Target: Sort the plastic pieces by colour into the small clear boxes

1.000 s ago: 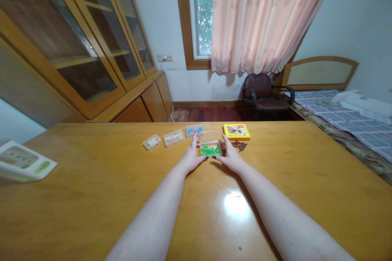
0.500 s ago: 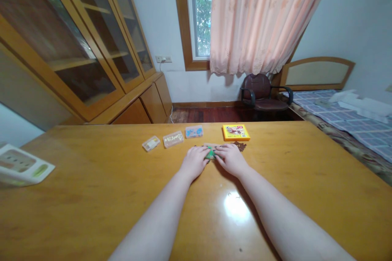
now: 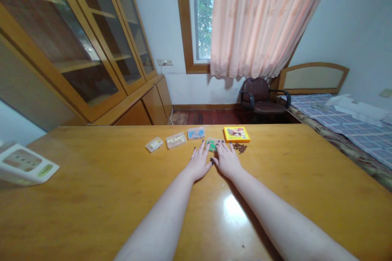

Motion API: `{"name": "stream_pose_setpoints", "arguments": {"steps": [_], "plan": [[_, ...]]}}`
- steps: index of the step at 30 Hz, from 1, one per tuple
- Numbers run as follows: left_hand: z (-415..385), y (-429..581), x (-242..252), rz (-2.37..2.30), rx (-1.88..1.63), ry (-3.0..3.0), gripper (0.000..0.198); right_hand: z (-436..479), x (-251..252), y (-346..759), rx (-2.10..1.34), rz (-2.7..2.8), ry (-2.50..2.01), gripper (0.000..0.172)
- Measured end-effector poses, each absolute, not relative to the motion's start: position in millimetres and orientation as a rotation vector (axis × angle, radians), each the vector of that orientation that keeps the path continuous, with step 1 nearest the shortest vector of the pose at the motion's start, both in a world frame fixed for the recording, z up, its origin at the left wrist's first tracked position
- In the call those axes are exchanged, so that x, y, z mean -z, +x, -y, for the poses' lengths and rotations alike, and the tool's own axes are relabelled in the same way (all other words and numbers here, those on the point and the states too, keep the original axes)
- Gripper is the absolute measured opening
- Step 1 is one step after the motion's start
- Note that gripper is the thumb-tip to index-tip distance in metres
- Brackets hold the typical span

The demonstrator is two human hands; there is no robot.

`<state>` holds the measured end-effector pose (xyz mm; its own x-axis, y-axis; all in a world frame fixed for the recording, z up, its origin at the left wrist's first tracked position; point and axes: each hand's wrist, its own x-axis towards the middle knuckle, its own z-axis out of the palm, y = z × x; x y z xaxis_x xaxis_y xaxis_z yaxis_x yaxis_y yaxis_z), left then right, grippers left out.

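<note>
My left hand lies flat with its fingers apart, its fingertips close to a small clear plastic box with green pieces. On the other side, my right hand is also spread, with its fingertips at the box's right edge. Part of that box is hidden by my fingers. Just beyond my right hand is a loose pile of small brown pieces. To the left stand a clear box of blue pieces, one of cream pieces and a smaller one with pale yellow contents.
A flat yellow box with a printed picture lies near the far edge of the wooden table. At the left edge is a white container with a window. Past the table are a chair, a bed and a glass-door cabinet.
My fingers have straightened and come off the green-piece box, which now rests on the table a little further away. The view has tilted slightly.
</note>
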<state>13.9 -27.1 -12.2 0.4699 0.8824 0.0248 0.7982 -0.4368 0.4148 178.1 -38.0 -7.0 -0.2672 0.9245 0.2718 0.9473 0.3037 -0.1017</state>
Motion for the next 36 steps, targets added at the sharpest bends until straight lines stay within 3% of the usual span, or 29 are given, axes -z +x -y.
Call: {"name": "stream_pose_setpoints", "arguments": {"steps": [10,17,26,36], "plan": [[31,14,10,-1.537,-0.436,2.18,0.078,-19,-6,174,0.031,2.338,-1.737,0.066],[30,14,8,-1.516,-0.449,2.16,0.076,-36,-13,239,-0.111,2.171,-1.771,0.043],[28,13,9,-1.482,-0.503,2.186,0.072,-2,0,301,-0.36,2.15,-1.833,0.046],[28,14,8,-1.484,-0.47,2.215,0.074,52,3,279,-0.296,2.123,-1.811,0.046]]}}
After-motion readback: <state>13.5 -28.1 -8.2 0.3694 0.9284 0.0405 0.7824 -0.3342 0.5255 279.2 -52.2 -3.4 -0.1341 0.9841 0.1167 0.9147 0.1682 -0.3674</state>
